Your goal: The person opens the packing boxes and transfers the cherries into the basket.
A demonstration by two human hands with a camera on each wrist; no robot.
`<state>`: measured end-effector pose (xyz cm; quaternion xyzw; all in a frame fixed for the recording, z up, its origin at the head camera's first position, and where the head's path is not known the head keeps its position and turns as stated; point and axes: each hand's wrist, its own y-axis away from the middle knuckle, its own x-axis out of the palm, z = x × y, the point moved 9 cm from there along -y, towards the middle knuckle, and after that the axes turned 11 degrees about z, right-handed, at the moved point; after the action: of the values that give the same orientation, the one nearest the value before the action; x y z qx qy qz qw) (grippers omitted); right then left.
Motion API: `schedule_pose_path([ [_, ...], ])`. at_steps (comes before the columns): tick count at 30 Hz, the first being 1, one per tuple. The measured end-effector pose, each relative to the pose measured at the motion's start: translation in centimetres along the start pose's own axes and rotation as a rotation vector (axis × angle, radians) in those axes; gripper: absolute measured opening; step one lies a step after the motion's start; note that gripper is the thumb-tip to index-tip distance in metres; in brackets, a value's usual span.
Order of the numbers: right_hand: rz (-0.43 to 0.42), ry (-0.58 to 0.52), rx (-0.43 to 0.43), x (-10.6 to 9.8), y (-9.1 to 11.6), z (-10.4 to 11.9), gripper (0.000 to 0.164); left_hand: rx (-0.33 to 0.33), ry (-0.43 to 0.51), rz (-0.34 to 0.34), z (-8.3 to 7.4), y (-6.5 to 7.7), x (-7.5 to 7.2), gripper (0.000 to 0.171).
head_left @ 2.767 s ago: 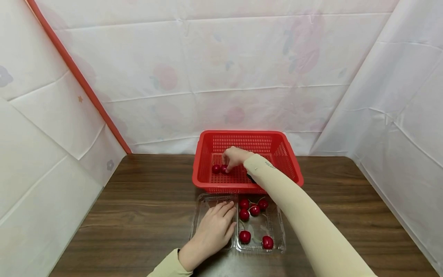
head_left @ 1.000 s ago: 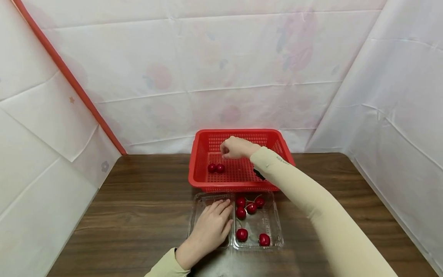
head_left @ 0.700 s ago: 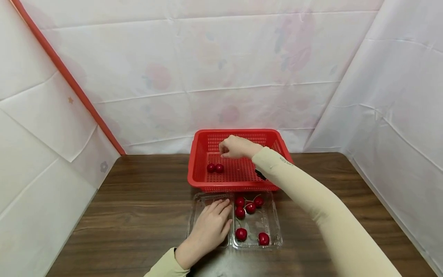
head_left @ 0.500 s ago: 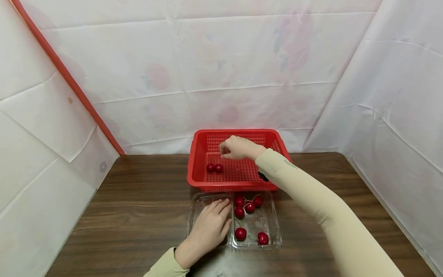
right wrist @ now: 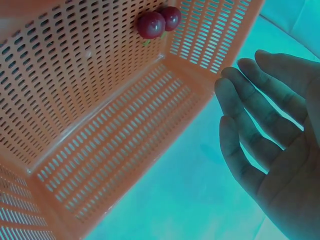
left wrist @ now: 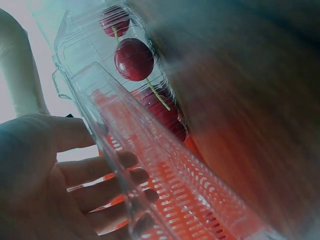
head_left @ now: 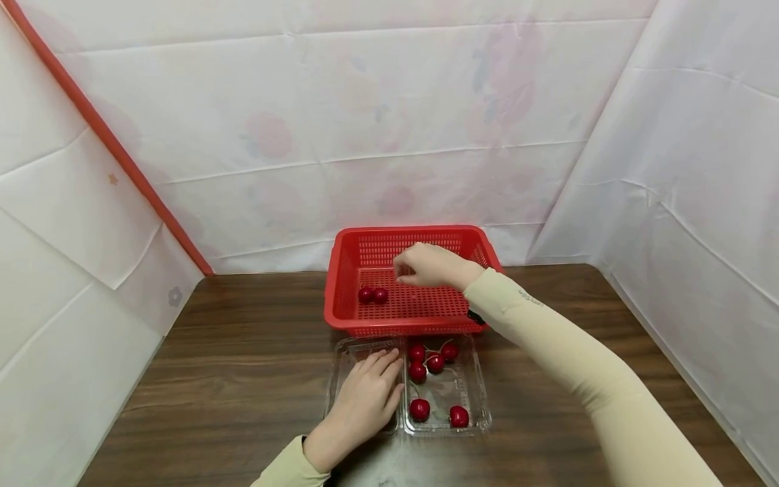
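Observation:
My left hand (head_left: 364,398) rests with straight fingers on the left half, the lid, of an unfolded clear plastic clamshell box (head_left: 453,427). The left wrist view shows its fingertips (left wrist: 127,160) against the clear plastic. In the box's right half lie several dark red cherries (head_left: 419,410), some with green stems. Over the red mesh basket (head_left: 331,297) hangs my right hand (head_left: 429,265), fingers loosely bent and holding nothing; the right wrist view shows the bare palm. Two cherries (head_left: 372,295) sit side by side on the basket floor, to the left of that hand.
Everything stands on a dark wooden table (head_left: 243,379). White printed sheeting (head_left: 328,122) closes off the back and both sides, with a red strip (head_left: 115,145) at the left. The basket stands directly behind the clamshell box.
My right hand was at the right-hand cherry in the basket; it has let go and drawn up and to the right. My left hand has stayed on the lid. The head view has shifted slightly.

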<state>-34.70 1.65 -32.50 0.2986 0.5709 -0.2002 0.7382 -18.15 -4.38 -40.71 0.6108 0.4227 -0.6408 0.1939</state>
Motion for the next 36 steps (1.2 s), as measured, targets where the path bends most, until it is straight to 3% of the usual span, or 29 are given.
schedule_pose_path([
  [16,-0.09,0.025,-0.048,0.1,2.9,0.7,0.005,-0.002,0.006,0.007,0.1,0.1,-0.3,0.036],
  [36,-0.186,0.119,-0.096,0.5,7.3,3.2,0.003,-0.008,0.022,0.019,0.1,0.3,-0.4,0.035],
])
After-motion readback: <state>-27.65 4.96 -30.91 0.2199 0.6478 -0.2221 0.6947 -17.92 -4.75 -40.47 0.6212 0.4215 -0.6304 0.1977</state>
